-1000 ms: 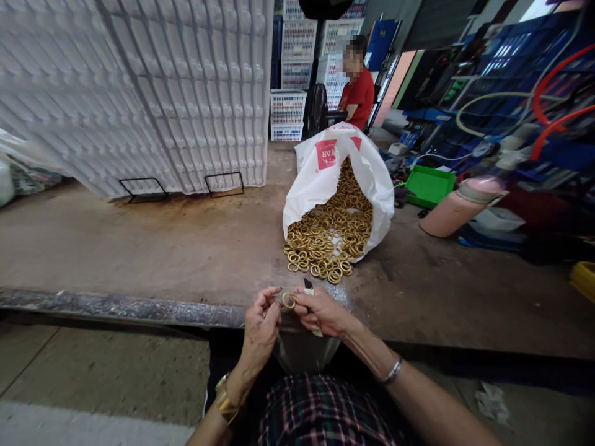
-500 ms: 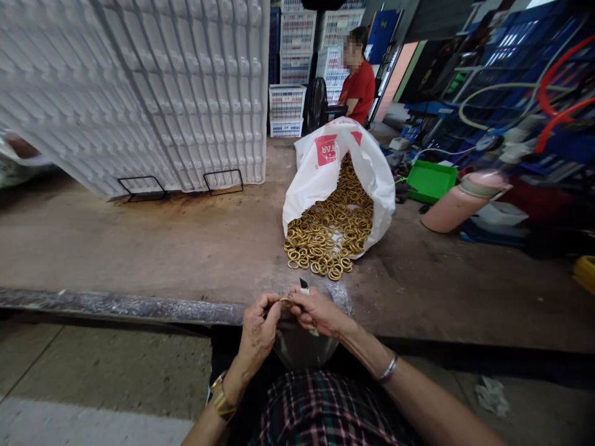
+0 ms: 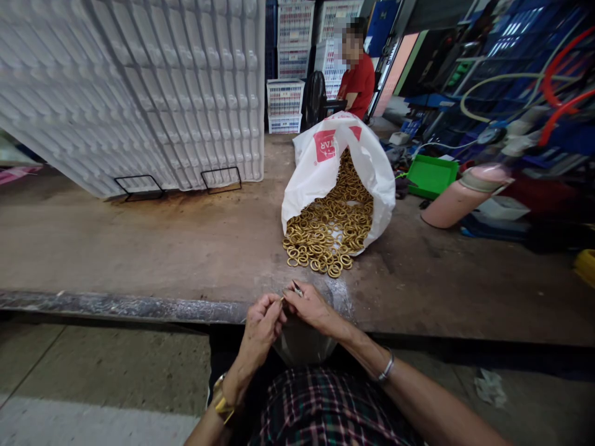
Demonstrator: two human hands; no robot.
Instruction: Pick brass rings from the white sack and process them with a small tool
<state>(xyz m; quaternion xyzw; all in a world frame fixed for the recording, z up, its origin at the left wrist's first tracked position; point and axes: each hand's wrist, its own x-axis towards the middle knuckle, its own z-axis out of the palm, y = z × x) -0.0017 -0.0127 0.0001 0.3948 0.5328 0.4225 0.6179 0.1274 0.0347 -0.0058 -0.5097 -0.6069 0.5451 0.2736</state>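
Observation:
My left hand [image 3: 263, 322] pinches a small brass ring [image 3: 281, 300] at the table's front edge. Against the ring, my right hand [image 3: 307, 305] is closed round a small blade [image 3: 296, 287], whose dark tip shows above the fingers. Just beyond both hands, many brass rings [image 3: 334, 232] spill from the mouth of a white plastic bag [image 3: 304, 186] with red print. Below my hands, a greyish container [image 3: 304, 344] is partly hidden at my lap.
White ribbed plastic trays [image 3: 186, 93] stand upright at the left on wire holders. To the right are a green tray [image 3: 432, 176] and a pink bottle [image 3: 458, 198]. A person in red [image 3: 357, 87] sits behind the bag, near stacked white crates [image 3: 284, 99].
The blade in my right hand has tilted and shows less above the fingers. The ring between my hands is now seen more edge-on. The view has shifted slightly.

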